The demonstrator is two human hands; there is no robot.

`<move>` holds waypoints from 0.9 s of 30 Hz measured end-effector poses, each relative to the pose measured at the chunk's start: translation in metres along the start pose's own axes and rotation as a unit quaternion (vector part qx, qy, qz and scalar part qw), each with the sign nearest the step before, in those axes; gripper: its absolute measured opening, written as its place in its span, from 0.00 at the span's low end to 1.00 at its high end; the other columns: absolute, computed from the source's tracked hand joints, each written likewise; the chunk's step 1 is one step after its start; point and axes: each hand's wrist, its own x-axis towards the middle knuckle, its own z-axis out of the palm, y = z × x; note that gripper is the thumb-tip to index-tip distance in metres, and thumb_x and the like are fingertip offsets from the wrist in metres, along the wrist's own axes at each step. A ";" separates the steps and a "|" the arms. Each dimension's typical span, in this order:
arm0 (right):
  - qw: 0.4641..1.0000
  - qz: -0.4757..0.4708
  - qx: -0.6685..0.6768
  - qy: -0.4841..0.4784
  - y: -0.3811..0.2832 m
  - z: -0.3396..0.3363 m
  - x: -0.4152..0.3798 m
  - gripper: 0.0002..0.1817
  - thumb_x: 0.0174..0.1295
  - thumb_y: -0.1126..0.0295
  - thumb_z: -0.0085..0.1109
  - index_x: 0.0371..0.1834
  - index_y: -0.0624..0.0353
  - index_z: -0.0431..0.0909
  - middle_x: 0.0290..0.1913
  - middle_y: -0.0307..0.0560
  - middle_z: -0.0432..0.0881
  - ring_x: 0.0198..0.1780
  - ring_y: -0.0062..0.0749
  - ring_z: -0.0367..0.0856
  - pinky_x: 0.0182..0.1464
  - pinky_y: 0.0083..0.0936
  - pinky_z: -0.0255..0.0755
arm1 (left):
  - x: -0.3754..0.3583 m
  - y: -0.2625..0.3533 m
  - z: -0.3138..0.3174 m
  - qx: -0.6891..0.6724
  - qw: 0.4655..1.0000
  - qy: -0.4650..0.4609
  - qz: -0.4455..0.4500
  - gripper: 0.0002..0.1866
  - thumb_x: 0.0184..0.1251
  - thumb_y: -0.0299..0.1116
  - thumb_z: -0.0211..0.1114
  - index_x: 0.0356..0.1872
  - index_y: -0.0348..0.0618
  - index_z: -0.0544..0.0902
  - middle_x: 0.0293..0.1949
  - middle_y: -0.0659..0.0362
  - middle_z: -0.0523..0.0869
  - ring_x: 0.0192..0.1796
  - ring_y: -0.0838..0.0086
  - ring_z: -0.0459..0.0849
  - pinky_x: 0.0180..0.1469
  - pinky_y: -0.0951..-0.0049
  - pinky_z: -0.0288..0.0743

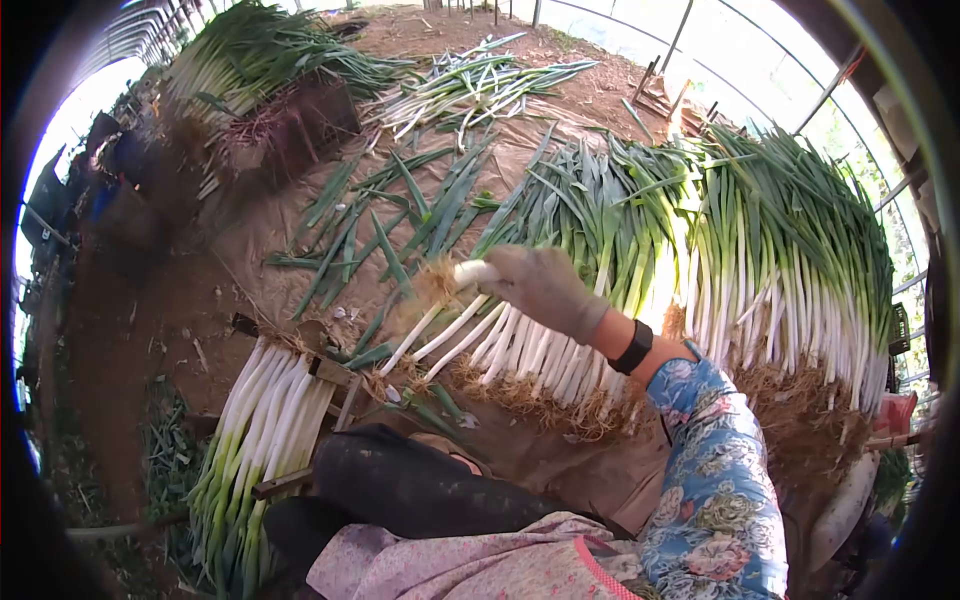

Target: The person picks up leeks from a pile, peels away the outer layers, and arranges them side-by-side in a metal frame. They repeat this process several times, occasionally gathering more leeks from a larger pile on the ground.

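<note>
My right hand [548, 290], in a thin pale glove and with a black watch on the wrist, is closed round the white shank of a green onion [474, 273]. The roots [437, 283] of this onion stick out to the left and look blurred; its leaves are lost among the others behind the hand. Just beneath my hand lies a row of green onions [530, 352], white ends and brown roots toward me, leaves pointing away. My left hand is out of view.
A larger pile of green onions [790, 270] lies at the right. White-stemmed onions [265, 410] rest on a wooden rack [325, 370] at the lower left. Loose leaves [345, 240] litter the brown sheet [270, 285]. More onions [480, 90] lie at the back.
</note>
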 end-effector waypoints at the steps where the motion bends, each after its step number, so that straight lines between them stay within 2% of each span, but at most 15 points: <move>1: 1.000 -0.008 -0.021 0.010 -0.001 -0.010 0.010 0.16 0.65 0.53 0.65 0.41 0.53 0.75 0.27 0.45 0.81 0.25 0.40 0.83 0.29 0.35 0.75 | -0.001 -0.007 -0.005 -0.010 1.000 0.008 -0.004 0.14 0.73 0.28 0.54 0.52 0.35 0.83 0.48 0.53 0.85 0.50 0.66 0.82 0.58 0.66 0.75; 4: 1.000 -0.002 -0.023 0.019 -0.023 -0.065 0.045 0.18 0.68 0.48 0.61 0.38 0.53 0.76 0.25 0.44 0.82 0.26 0.36 0.84 0.29 0.32 0.77 | 0.005 -0.037 -0.031 -0.068 0.997 0.045 0.002 0.14 0.74 0.27 0.53 0.52 0.34 0.83 0.47 0.54 0.85 0.49 0.67 0.82 0.58 0.67 0.75; 6: 0.999 -0.025 -0.011 0.046 -0.035 -0.091 0.064 0.21 0.67 0.46 0.61 0.39 0.54 0.77 0.23 0.45 0.81 0.26 0.36 0.84 0.30 0.33 0.77 | 0.015 -0.049 -0.052 -0.131 0.988 0.072 0.047 0.14 0.74 0.27 0.52 0.51 0.34 0.83 0.47 0.54 0.85 0.49 0.67 0.82 0.57 0.67 0.75; 7: 0.997 -0.037 -0.006 0.060 -0.042 -0.104 0.073 0.22 0.67 0.45 0.61 0.39 0.54 0.78 0.22 0.46 0.81 0.25 0.36 0.84 0.30 0.33 0.78 | 0.013 -0.022 -0.066 -0.152 0.982 0.080 0.074 0.14 0.75 0.27 0.52 0.51 0.34 0.83 0.46 0.54 0.85 0.49 0.68 0.82 0.57 0.67 0.75; 10: 0.998 -0.047 0.019 0.039 -0.075 -0.144 0.097 0.23 0.65 0.44 0.62 0.41 0.56 0.81 0.23 0.48 0.82 0.28 0.40 0.85 0.34 0.37 0.79 | 0.006 0.161 -0.101 -0.176 0.969 0.045 0.169 0.13 0.74 0.25 0.54 0.53 0.32 0.82 0.47 0.51 0.86 0.50 0.67 0.84 0.58 0.68 0.76; 11: 0.992 -0.088 0.030 0.089 -0.086 -0.154 0.108 0.23 0.65 0.45 0.63 0.41 0.57 0.82 0.23 0.49 0.82 0.29 0.41 0.86 0.35 0.38 0.80 | 0.005 0.202 -0.108 -0.182 0.963 0.020 0.200 0.13 0.74 0.23 0.53 0.52 0.30 0.81 0.47 0.52 0.86 0.51 0.68 0.84 0.58 0.68 0.76; 12: 0.981 -0.129 0.041 0.138 -0.099 -0.162 0.119 0.23 0.64 0.45 0.64 0.40 0.57 0.83 0.23 0.49 0.83 0.30 0.43 0.86 0.36 0.39 0.80 | 0.012 0.221 -0.100 -0.261 0.937 -0.024 0.231 0.13 0.72 0.23 0.55 0.53 0.32 0.81 0.49 0.53 0.86 0.53 0.68 0.84 0.59 0.69 0.76; 13: 0.973 -0.152 0.061 0.164 -0.112 -0.171 0.130 0.23 0.64 0.46 0.64 0.40 0.58 0.84 0.24 0.50 0.83 0.30 0.44 0.87 0.37 0.40 0.80 | 0.005 0.268 -0.104 -0.271 0.936 -0.068 0.216 0.15 0.70 0.24 0.59 0.55 0.32 0.81 0.51 0.53 0.86 0.56 0.68 0.83 0.62 0.67 0.74; 14: 0.963 -0.175 0.078 0.189 -0.126 -0.180 0.141 0.23 0.63 0.47 0.65 0.39 0.59 0.85 0.25 0.50 0.84 0.31 0.45 0.87 0.39 0.40 0.81 | 0.011 0.291 -0.098 -0.279 0.911 -0.099 0.288 0.20 0.67 0.26 0.62 0.59 0.33 0.79 0.56 0.52 0.84 0.60 0.67 0.81 0.66 0.67 0.71; 16: 0.954 -0.190 0.135 0.190 -0.159 -0.196 0.160 0.23 0.61 0.48 0.67 0.36 0.60 0.86 0.27 0.51 0.86 0.33 0.46 0.88 0.41 0.40 0.81 | 0.009 0.345 -0.084 -0.306 0.867 -0.147 0.365 0.26 0.67 0.23 0.61 0.67 0.35 0.74 0.63 0.56 0.80 0.66 0.70 0.76 0.70 0.67 0.66; 18: 0.957 -0.144 0.192 0.160 -0.189 -0.209 0.168 0.23 0.59 0.48 0.68 0.36 0.61 0.86 0.27 0.51 0.87 0.33 0.45 0.89 0.41 0.39 0.81 | 0.008 0.390 -0.074 -0.297 0.846 -0.118 0.427 0.29 0.66 0.22 0.62 0.70 0.36 0.71 0.67 0.56 0.77 0.70 0.70 0.73 0.72 0.66 0.65; 20: 0.949 -0.129 0.252 0.138 -0.216 -0.215 0.172 0.23 0.58 0.48 0.69 0.36 0.61 0.87 0.27 0.51 0.87 0.32 0.43 0.89 0.41 0.38 0.81 | 0.018 0.410 -0.069 -0.309 0.830 -0.102 0.452 0.30 0.67 0.23 0.63 0.71 0.38 0.70 0.66 0.55 0.78 0.70 0.70 0.73 0.72 0.67 0.66; 23: 0.922 -0.149 0.336 0.121 -0.248 -0.219 0.174 0.23 0.57 0.48 0.70 0.35 0.61 0.88 0.24 0.50 0.86 0.30 0.39 0.88 0.40 0.36 0.82 | 0.041 0.404 -0.057 -0.504 0.780 -0.137 0.344 0.20 0.68 0.24 0.66 0.60 0.38 0.78 0.54 0.60 0.83 0.57 0.76 0.79 0.60 0.74 0.73; 26: 0.888 -0.170 0.409 0.127 -0.269 -0.215 0.189 0.23 0.56 0.49 0.71 0.33 0.63 0.88 0.23 0.48 0.86 0.27 0.35 0.87 0.37 0.33 0.81 | 0.066 0.361 -0.060 -0.443 0.807 -0.160 0.355 0.14 0.69 0.24 0.66 0.54 0.39 0.81 0.47 0.65 0.83 0.46 0.84 0.79 0.47 0.81 0.74; 27: 0.869 -0.183 0.437 0.144 -0.272 -0.209 0.202 0.23 0.55 0.50 0.72 0.31 0.64 0.88 0.22 0.48 0.85 0.25 0.33 0.86 0.34 0.31 0.80 | 0.067 0.349 -0.060 -0.465 0.809 -0.143 0.330 0.09 0.69 0.25 0.67 0.49 0.40 0.83 0.39 0.68 0.83 0.37 0.86 0.77 0.39 0.82 0.73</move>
